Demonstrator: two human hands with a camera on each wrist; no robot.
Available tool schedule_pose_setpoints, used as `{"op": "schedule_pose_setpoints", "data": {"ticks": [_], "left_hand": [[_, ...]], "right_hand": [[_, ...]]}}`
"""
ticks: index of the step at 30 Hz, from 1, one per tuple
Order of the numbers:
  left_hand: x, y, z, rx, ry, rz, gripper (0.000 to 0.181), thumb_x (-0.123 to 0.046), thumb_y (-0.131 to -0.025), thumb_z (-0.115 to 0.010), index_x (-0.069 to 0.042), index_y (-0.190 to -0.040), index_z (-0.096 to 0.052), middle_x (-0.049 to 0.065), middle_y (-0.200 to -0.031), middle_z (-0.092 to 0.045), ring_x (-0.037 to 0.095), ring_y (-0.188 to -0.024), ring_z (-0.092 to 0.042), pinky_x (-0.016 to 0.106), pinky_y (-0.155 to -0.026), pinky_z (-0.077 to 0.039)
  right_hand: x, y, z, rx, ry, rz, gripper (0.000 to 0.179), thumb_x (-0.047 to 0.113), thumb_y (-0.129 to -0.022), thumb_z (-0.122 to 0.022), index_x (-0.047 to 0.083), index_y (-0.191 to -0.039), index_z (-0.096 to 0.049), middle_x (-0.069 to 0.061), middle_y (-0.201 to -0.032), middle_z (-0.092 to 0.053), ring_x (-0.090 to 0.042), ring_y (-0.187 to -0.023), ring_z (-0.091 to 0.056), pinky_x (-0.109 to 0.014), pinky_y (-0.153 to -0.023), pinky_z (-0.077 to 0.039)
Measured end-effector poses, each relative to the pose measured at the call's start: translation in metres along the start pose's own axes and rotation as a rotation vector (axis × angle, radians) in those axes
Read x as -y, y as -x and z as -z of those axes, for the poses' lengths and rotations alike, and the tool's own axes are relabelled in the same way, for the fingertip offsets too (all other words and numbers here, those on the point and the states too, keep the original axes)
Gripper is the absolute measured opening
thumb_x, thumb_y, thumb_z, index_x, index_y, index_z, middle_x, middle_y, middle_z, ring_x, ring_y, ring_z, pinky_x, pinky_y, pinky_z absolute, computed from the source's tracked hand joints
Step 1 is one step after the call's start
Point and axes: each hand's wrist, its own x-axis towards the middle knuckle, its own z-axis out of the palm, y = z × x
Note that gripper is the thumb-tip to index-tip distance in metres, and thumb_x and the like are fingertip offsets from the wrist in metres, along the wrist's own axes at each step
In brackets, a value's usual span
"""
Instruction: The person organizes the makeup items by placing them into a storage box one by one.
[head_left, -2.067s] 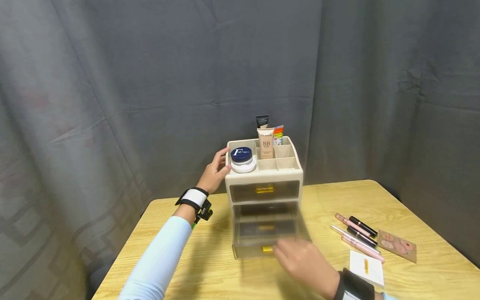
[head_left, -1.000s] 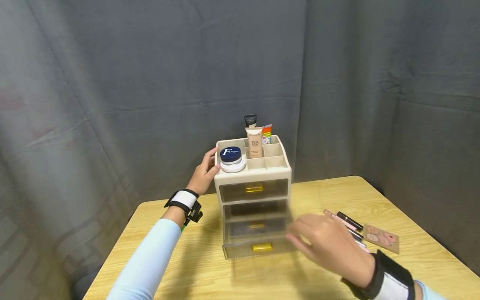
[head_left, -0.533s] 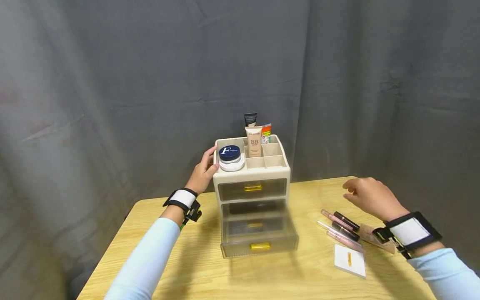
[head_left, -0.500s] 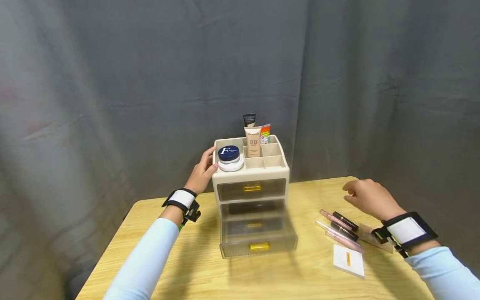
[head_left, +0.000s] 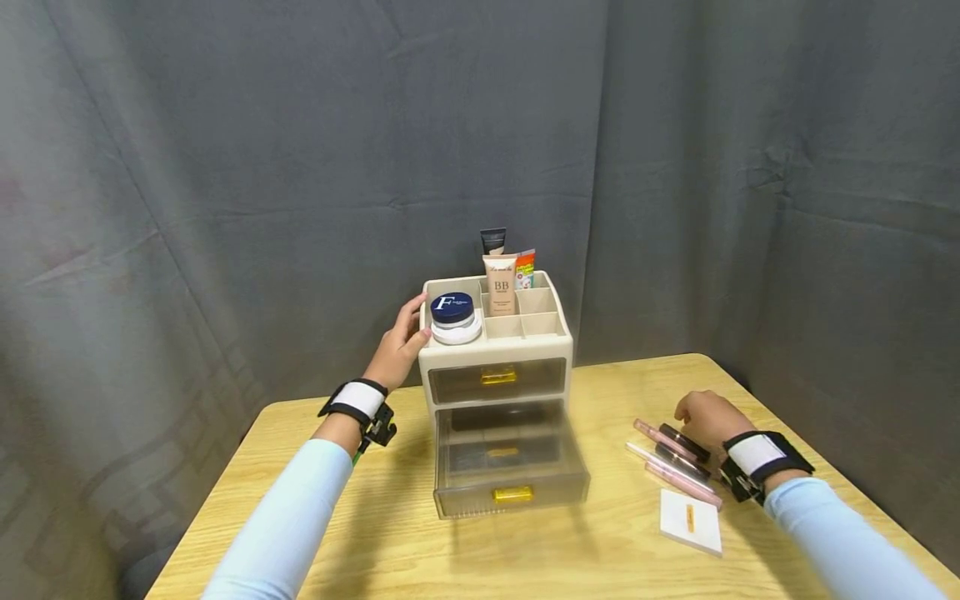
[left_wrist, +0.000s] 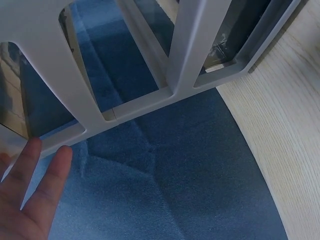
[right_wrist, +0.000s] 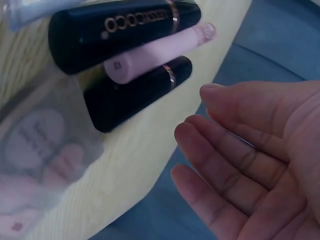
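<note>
A cream cosmetics organizer (head_left: 495, 344) stands mid-table, its lower smoky drawer (head_left: 555, 490) pulled out. My left hand (head_left: 393, 354) rests against the organizer's left side, two straight fingertips at its frame in the left wrist view. My right hand (head_left: 708, 418) is over the makeup at the right, holding nothing, its fingers loosely bent. In the right wrist view, a large black tube (right_wrist: 120, 32), a pink tube (right_wrist: 160, 54) and another black tube (right_wrist: 142, 95) lie just beyond the fingertips. The brown palette (right_wrist: 37, 145) lies beside them; in the head view the right hand and wrist hide it.
On top of the organizer are a navy-lidded jar (head_left: 452, 307), a BB cream tube (head_left: 501, 285), a black-ended tube (head_left: 492, 240) and an orange tube (head_left: 525, 271). A white square box (head_left: 686, 521) lies on the wooden table (head_left: 615, 533). A grey curtain (head_left: 315, 167) hangs behind.
My right hand has gone from the drawer front to the right, then down over the tubes. My left hand keeps its place on the organizer, and the lower drawer stays pulled out.
</note>
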Motion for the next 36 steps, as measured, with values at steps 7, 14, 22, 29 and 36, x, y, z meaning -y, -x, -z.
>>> {"op": "schedule_pose_setpoints", "data": {"ticks": [7, 14, 22, 29, 36], "left_hand": [[0.004, -0.001, 0.002, -0.005, 0.002, -0.008, 0.057, -0.005, -0.096, -0.046, 0.004, -0.149, -0.026, 0.034, -0.136, -0.046, 0.045, -0.118, -0.051, 0.055, -0.096, -0.042], [0.038, -0.009, -0.002, -0.024, 0.000, -0.016, 0.059, -0.010, -0.097, -0.046, -0.006, -0.152, -0.025, 0.029, -0.139, -0.046, 0.041, -0.119, -0.053, 0.056, -0.096, -0.042], [0.048, -0.011, -0.003, -0.029, -0.013, -0.025, 0.059, -0.017, -0.096, -0.047, -0.014, -0.152, -0.028, 0.025, -0.139, -0.049, 0.036, -0.119, -0.054, 0.052, -0.097, -0.043], [0.046, -0.011, -0.004, -0.027, -0.005, -0.015, 0.060, -0.014, -0.096, -0.048, -0.014, -0.152, -0.028, 0.025, -0.139, -0.049, 0.036, -0.119, -0.054, 0.051, -0.096, -0.043], [0.026, -0.006, -0.004, -0.034, 0.011, -0.018, 0.057, -0.008, -0.096, -0.047, -0.003, -0.150, -0.029, 0.031, -0.136, -0.048, 0.042, -0.116, -0.054, 0.055, -0.094, -0.044]], "right_hand": [[-0.002, -0.009, -0.009, 0.039, 0.003, -0.018, 0.017, -0.006, -0.067, -0.068, -0.001, -0.082, -0.072, -0.011, -0.078, -0.065, -0.027, -0.071, -0.060, -0.046, -0.065, -0.051], [-0.006, -0.013, -0.013, 0.077, 0.004, -0.043, 0.020, -0.006, -0.069, -0.069, -0.006, -0.089, -0.071, -0.016, -0.081, -0.067, -0.029, -0.073, -0.062, -0.045, -0.065, -0.052], [-0.005, -0.016, -0.012, 0.095, -0.023, -0.066, 0.021, -0.007, -0.068, -0.068, -0.008, -0.089, -0.070, -0.020, -0.086, -0.067, -0.028, -0.072, -0.059, -0.042, -0.063, -0.051], [-0.008, -0.020, -0.014, 0.111, -0.028, -0.070, 0.019, -0.004, -0.066, -0.069, -0.005, -0.085, -0.069, -0.018, -0.083, -0.065, -0.025, -0.067, -0.055, -0.036, -0.058, -0.047], [-0.018, -0.025, -0.019, 0.084, -0.012, -0.041, 0.020, -0.002, -0.065, -0.074, -0.005, -0.084, -0.070, -0.018, -0.084, -0.067, -0.028, -0.072, -0.059, -0.040, -0.061, -0.049]]}}
